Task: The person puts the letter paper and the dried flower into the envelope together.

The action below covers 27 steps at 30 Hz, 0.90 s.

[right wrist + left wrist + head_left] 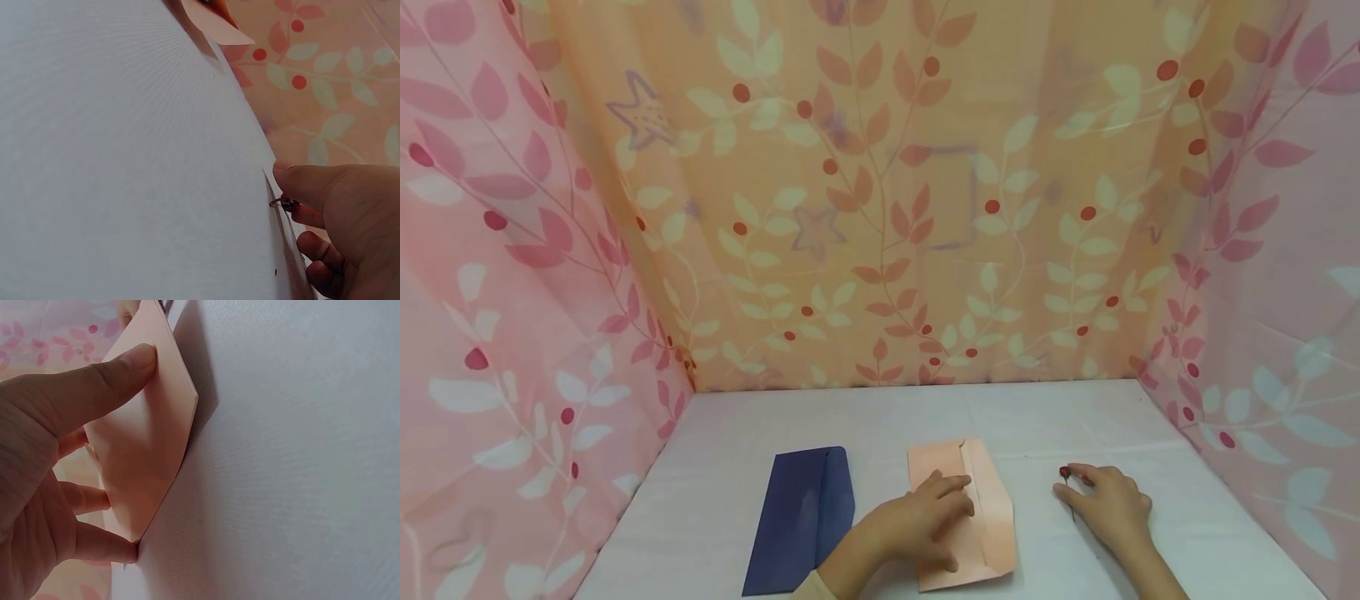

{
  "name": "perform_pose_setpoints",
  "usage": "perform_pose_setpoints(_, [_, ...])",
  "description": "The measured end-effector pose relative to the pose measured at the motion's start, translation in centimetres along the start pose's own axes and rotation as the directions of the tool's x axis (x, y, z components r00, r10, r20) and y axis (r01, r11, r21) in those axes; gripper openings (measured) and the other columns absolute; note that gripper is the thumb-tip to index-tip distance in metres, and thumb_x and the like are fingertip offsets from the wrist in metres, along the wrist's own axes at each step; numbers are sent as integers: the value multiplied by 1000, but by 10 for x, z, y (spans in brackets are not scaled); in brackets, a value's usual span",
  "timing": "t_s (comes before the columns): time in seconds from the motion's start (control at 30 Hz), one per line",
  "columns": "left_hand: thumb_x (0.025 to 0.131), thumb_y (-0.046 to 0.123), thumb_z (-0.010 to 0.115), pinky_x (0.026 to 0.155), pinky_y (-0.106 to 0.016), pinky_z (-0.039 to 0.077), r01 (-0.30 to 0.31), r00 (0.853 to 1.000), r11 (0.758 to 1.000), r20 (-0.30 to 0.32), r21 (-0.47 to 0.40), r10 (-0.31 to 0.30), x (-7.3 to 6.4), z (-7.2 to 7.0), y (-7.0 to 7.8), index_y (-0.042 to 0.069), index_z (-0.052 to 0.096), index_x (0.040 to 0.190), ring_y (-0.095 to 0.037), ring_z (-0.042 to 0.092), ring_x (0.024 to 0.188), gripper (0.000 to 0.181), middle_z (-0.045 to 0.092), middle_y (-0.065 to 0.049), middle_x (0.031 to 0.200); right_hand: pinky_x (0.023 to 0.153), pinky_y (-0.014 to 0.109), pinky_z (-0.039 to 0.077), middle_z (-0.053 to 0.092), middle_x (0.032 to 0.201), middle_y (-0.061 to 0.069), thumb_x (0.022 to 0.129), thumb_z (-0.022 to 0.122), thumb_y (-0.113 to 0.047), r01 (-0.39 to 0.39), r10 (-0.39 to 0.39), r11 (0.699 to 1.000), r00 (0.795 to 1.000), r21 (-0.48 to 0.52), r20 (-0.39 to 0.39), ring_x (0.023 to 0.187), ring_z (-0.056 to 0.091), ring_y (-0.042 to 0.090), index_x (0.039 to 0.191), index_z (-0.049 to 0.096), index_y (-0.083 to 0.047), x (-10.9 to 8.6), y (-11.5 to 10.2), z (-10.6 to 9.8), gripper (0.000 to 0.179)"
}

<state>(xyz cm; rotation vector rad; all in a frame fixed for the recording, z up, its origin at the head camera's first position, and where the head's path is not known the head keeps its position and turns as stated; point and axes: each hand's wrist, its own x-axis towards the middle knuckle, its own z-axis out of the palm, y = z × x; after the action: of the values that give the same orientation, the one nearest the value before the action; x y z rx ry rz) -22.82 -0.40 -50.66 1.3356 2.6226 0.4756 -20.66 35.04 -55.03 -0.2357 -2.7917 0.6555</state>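
Note:
A peach envelope [936, 467] lies on the table with its flap opened out to the right. My left hand [925, 521] rests on it, fingers spread. In the left wrist view, the straight thumb [119, 372] of that hand presses the envelope's face [140, 450], and its other fingertips touch the paper farther over. To the right, my right hand [1108, 504] pinches a small dark red flower bud [1064, 472] on a thin stem between thumb and forefinger. The bud [289, 204] is partly hidden by the fingers in the right wrist view, close above the tabletop.
A dark blue envelope [786, 521] lies left of the peach one, its flap side to the right. White cloth [737, 417] covers the table. Leaf-patterned curtains [880, 167] enclose the back and both sides.

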Motion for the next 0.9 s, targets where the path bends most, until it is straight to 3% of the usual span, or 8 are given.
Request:
perform_pose_setpoints(0.43, [78, 42, 88, 98, -66, 50, 42, 999, 999, 17, -16, -42, 1, -1, 2, 41, 54, 127, -37, 26, 154, 61, 26, 17, 166, 69, 48, 30, 73, 101, 10, 90, 77, -36, -11, 16, 998, 996, 65, -85, 92, 64, 38, 109, 76, -14, 7, 4, 8, 30])
perform_pose_setpoints(0.6, [78, 41, 88, 99, -67, 49, 45, 999, 998, 28, -34, -44, 2, -1, 2, 40, 54, 128, -37, 26, 155, 60, 26, 17, 166, 70, 45, 25, 75, 93, 3, 94, 75, -34, -47, 60, 991, 993, 122, -106, 82, 65, 25, 110, 74, -12, 8, 2, 5, 28])
perform_pose_setpoints(0.73, [78, 41, 88, 99, -67, 49, 47, 998, 998, 30, -36, -46, 1, -2, 2, 40, 54, 128, -37, 26, 155, 60, 27, 16, 166, 72, 40, 37, 75, 88, 2, 96, 72, -33, -71, 94, 982, 987, 176, -127, 76, 64, 17, 114, 72, -10, 6, -3, 0, 29])
perform_pose_setpoints(0.9, [78, 41, 88, 99, -65, 49, 45, 999, 998, 30, -33, -44, 0, -3, 3, 40, 54, 128, -37, 26, 155, 60, 27, 16, 166, 57, 27, 44, 74, 85, 2, 97, 71, -34, -91, 129, 970, 979, 224, -160, 69, 60, 15, 119, 72, -11, 4, -8, -4, 31])
